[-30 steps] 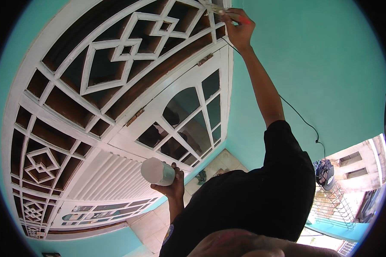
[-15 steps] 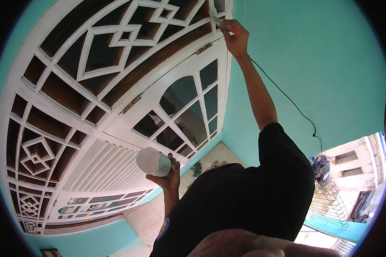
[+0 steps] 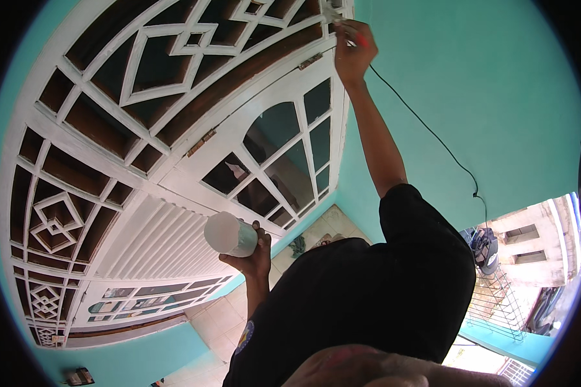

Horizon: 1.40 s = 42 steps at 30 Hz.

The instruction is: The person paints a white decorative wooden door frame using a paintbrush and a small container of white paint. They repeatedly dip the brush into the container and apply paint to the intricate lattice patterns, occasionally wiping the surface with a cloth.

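Note:
Raised high at the top of the view, my right hand [image 3: 354, 58] closes around a paintbrush [image 3: 332, 14] with a bit of red at its handle. The bristle end is blurred and lies against the far right edge of the white lattice frame [image 3: 135, 71], near the turquoise wall. Lower down, my left hand [image 3: 258, 258] wraps around a pale plastic tub [image 3: 239, 238] and holds it in front of the white slatted panel [image 3: 158, 242]. The tub's round white end faces me; whether that is paint inside cannot be made out.
White doors with glass panes [image 3: 271, 135] and hinges stand below the lattice. A black cable [image 3: 426, 126] runs down the turquoise wall [image 3: 471, 84] beside my right arm. A dark bundle [image 3: 484, 248] hangs by a wire rack [image 3: 497, 300] at right. Pale floor tiles [image 3: 223, 319] show below.
My right hand and the brush have moved slightly up and to the right, with the wrist turned. The tub in my left hand has shifted up a little.

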Each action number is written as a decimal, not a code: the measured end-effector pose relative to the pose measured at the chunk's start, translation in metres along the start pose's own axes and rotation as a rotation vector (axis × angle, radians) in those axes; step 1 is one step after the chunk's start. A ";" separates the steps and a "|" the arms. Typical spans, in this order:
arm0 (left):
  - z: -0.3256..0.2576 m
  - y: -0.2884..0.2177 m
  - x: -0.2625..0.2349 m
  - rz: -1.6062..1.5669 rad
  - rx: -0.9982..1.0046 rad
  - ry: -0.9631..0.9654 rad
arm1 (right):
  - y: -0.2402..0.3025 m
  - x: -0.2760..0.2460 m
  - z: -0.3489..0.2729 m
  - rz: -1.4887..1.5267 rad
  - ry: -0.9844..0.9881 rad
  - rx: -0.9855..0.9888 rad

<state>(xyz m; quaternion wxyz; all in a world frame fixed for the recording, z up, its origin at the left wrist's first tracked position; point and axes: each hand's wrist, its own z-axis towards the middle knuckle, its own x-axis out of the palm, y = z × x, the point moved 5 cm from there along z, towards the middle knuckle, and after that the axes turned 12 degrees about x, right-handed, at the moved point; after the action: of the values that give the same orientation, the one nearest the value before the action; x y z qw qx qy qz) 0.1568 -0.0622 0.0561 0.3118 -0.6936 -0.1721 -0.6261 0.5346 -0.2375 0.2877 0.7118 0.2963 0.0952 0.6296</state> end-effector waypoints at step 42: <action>-0.001 -0.008 0.003 -0.041 0.003 -0.037 | 0.074 0.067 -0.039 0.067 0.086 -0.203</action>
<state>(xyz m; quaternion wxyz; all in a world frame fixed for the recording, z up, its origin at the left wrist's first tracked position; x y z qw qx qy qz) 0.1513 -0.0578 0.0606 0.2967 -0.7010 -0.1930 -0.6191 0.4653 -0.1596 0.3118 0.7119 0.1982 0.0514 0.6717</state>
